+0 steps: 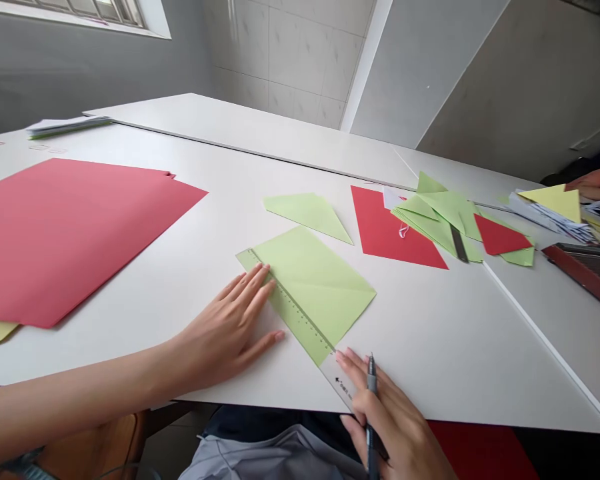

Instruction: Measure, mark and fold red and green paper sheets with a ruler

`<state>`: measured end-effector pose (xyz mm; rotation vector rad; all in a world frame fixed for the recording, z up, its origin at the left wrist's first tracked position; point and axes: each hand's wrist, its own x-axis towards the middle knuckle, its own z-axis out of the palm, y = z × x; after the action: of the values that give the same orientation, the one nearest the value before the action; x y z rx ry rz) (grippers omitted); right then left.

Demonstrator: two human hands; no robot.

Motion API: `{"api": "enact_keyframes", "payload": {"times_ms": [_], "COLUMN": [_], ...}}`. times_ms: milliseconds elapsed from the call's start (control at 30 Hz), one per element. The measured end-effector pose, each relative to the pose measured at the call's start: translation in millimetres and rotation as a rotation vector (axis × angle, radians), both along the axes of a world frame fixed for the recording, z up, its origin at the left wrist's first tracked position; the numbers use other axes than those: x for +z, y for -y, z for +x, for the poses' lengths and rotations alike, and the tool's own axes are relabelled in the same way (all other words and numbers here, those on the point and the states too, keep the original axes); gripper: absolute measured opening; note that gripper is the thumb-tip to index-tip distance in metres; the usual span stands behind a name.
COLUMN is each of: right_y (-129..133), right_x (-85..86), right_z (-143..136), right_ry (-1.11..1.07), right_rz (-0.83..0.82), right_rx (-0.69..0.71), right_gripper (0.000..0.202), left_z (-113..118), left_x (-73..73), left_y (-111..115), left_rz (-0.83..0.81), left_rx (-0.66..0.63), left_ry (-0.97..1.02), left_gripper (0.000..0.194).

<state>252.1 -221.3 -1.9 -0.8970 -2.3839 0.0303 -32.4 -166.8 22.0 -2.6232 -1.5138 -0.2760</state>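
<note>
A clear ruler (300, 313) lies slantwise along the lower left edge of a light green paper sheet (320, 273). The fingertips of my left hand (235, 323) rest flat on the ruler's upper part, fingers stretched out and thumb apart. Near the ruler's lower end, my right hand (397, 413) holds a pen (372, 400) upright, tip pointing away from me. Its index fingertip is at the ruler's end, by the sheet's lower corner. Just beyond the sheet lies a loose green paper piece (310, 212).
Large red sheets (85, 240) cover the left side of the white table (180, 360). At right are a red sheet (395, 230), several green pieces (447, 207), a dark strip (459, 244) and a red piece (500, 235). Another person's hand (597, 181) shows at far right.
</note>
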Motion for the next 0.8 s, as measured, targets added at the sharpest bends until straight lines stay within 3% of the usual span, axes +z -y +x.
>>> {"api": "enact_keyframes", "payload": {"times_ms": [133,267,367,567,800], "right_y": [-6.6,-32.1,-70.9,-150.4,-162.1], "right_x": [10.2,29.4,40.4,31.8,23.0], "right_z": [28.7,46.0,24.8,-44.7,-49.1], "right_ry": [0.063,0.014,0.002,0.094,0.179], "right_rz": [-0.047,-0.14,-0.189,-0.281,-0.359], "right_rx": [0.093,0.01,-0.024,0.268,0.271], "right_gripper": [0.006,0.013,0.01,0.004,0.007], "left_z": [-2.1,-1.4,0.1,1.4,-8.8], "left_x": [7.3,9.9,9.1,7.3,11.6], "left_y": [5.9,9.5,9.6,13.2,25.6], "left_rz": [-0.051,-0.114,-0.13,-0.118,-0.093], "left_rx": [-0.086,-0.159,-0.182,-0.22,-0.22], "left_ry": [-0.036,-0.028,0.007,0.051,0.026], "left_gripper": [0.067,0.065,0.066,0.073,0.075]}}
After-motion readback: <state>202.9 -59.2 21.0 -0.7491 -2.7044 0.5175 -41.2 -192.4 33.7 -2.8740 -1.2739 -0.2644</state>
